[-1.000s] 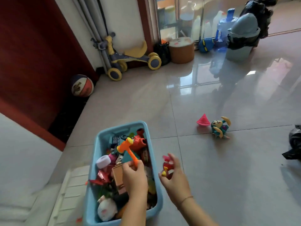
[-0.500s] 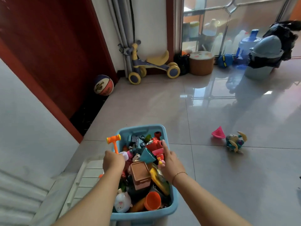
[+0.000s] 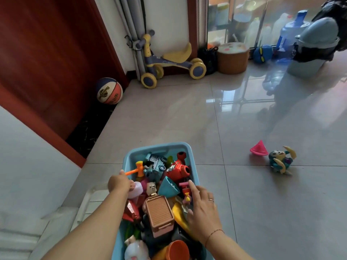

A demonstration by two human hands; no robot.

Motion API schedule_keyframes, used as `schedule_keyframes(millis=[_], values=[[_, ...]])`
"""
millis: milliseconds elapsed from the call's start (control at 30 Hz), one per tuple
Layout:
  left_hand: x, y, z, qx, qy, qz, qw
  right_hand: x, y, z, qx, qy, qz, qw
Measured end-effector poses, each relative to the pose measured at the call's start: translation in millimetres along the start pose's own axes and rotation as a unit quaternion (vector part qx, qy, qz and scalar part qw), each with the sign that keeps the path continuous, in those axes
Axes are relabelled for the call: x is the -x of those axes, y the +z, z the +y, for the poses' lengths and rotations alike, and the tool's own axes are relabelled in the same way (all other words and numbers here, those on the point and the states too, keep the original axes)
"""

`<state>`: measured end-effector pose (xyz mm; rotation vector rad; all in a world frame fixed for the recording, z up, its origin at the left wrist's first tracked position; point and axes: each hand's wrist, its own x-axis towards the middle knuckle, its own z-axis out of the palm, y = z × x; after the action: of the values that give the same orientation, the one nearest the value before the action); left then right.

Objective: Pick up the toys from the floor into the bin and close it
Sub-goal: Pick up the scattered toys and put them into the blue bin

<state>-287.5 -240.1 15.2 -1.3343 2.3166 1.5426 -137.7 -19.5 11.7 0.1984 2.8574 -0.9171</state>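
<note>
A light blue bin (image 3: 159, 147) stands on the floor below me, heaped with several toys. My left hand (image 3: 120, 183) is at the bin's left rim, shut on the handle of an orange toy hammer (image 3: 136, 170) whose head lies over the toys. My right hand (image 3: 202, 209) rests over the bin's right side with fingers spread; a small red and yellow toy (image 3: 186, 192) lies just under its fingertips among the other toys. On the tiles to the right lie a pink toy boat (image 3: 259, 149) and a teal and yellow figure toy (image 3: 280, 160).
A white slatted lid (image 3: 88, 203) lies on the floor left of the bin. Along the far wall stand a basketball (image 3: 109, 90), a yellow ride-on bike (image 3: 169, 62), a round stool (image 3: 233, 58), a blue water jug (image 3: 293, 29) and a grey waste bin (image 3: 313, 47).
My left hand has swung the hammer from upright beside the bin down over the toys. My right hand has opened, and the small red toy now lies in the bin.
</note>
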Motion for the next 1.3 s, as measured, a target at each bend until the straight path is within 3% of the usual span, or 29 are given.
schedule_keyframes(millis=[133, 233, 300, 367, 433, 500, 633, 700, 800, 967, 1100, 1200, 1300], values=[[-3, -12, 3, -0.136, 0.101, 0.011, 0.986, -8, 2, 1, -0.009, -0.011, 0.007, 1.0], [-6, -12, 1, -0.109, 0.16, 0.038, 0.98, -8, 3, 1, -0.014, -0.019, 0.01, 1.0], [-4, -10, -3, -0.072, 0.152, 0.032, 0.985, -7, 4, 1, -0.018, -0.022, 0.013, 1.0], [-5, -7, -9, -0.1, 0.147, 0.003, 0.984, -5, 6, 1, -0.029, -0.028, 0.013, 0.999], [-1, -7, -10, -0.233, 0.142, -0.011, 0.962, -3, 4, 0, -0.056, -0.039, 0.008, 0.998], [14, -3, -1, -0.313, 0.169, 0.03, 0.934, -3, -3, 7, -0.097, -0.039, 0.009, 0.994], [69, 25, 42, -0.274, 0.296, 0.084, 0.911, -16, -31, 57, -0.119, 0.001, 0.063, 0.991], [90, 58, 63, -0.258, 0.381, 0.062, 0.886, -31, -51, 101, -0.11, 0.05, 0.109, 0.987], [118, 132, 88, -0.253, 0.478, -0.037, 0.84, -64, -85, 174, -0.133, 0.159, 0.182, 0.961], [155, 270, 85, -0.381, 0.542, -0.199, 0.722, -107, -123, 276, -0.163, 0.303, 0.228, 0.911], [161, 359, 59, -0.455, 0.557, -0.233, 0.655, -139, -114, 329, -0.194, 0.382, 0.209, 0.879], [160, 405, 39, -0.519, 0.569, -0.239, 0.592, -162, -93, 341, -0.148, 0.43, 0.184, 0.871], [161, 451, 23, -0.544, 0.591, -0.256, 0.537, -186, -80, 350, -0.095, 0.476, 0.226, 0.845]])
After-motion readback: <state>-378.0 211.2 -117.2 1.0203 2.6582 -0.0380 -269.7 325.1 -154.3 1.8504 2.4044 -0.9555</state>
